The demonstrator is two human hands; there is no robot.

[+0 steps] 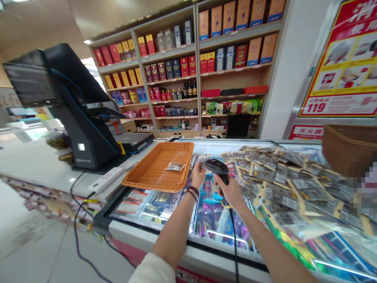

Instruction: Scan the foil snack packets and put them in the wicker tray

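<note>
My right hand is wrapped round the handle of a black barcode scanner, whose head points left and whose cable hangs down. Close to the scanner's head, my left hand, with a beaded bracelet on the wrist, pinches a small clear packet; its contents are too small to make out. Left of that hand sits an orange wicker basket on the freezer's glass top, with one small packet inside. A large heap of similar packets spreads over the glass to the right of my hands.
A brown basket stands at the far right beside a blurred area. On the left counter are a dark checkout terminal, a flat black device and a white power strip. Cables hang in front. Shelves of boxes line the back.
</note>
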